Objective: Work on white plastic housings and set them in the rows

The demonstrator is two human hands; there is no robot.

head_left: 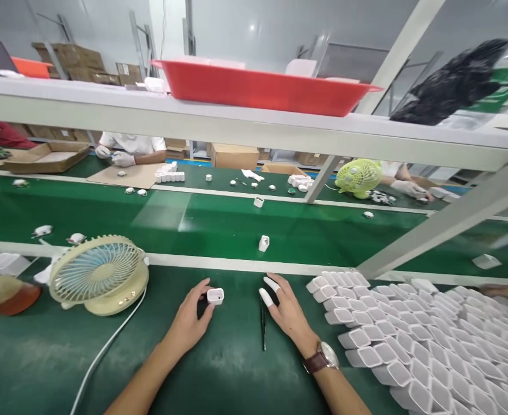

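My left hand [191, 316] rests on the green mat and pinches a small white plastic housing [215, 295] between thumb and fingers, its open side up. My right hand [285, 308] lies flat on the mat with fingers stretched out, white finger cots on two fingertips and a watch on the wrist; it holds nothing. A thin black tool [263, 323] lies on the mat between my hands, just left of the right hand. A large heap of white housings [409, 340] lies to the right of my right hand.
A cream desk fan [98, 274] with a white cable stands at the left. Beyond the mat runs a green conveyor belt [193, 222] carrying a white housing [263, 243]. Other people in white gloves work across it. A shelf with a red tray [262, 86] hangs overhead.
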